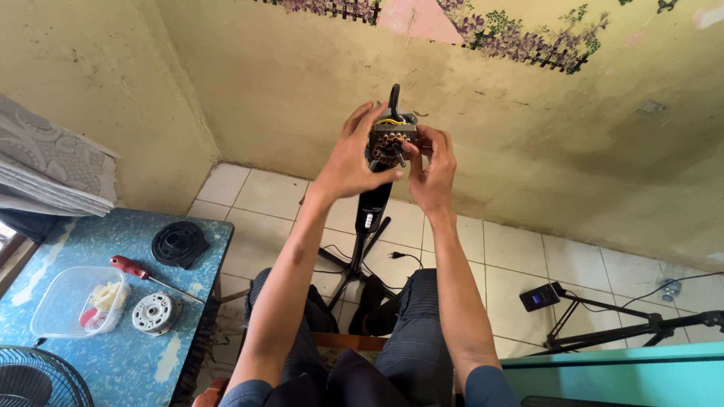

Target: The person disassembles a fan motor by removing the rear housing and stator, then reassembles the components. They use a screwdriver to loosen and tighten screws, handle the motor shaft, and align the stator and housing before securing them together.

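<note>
Up at the top of the black fan stand, out in front of the yellow wall, we are gripping the bare fan motor, our left hand wrapping its side and our right hand pinching near its shaft. Off to the left, the blue bench is carrying a red-handled screwdriver, a black round cover, a metal motor plate and a clear plastic tub.
</note>
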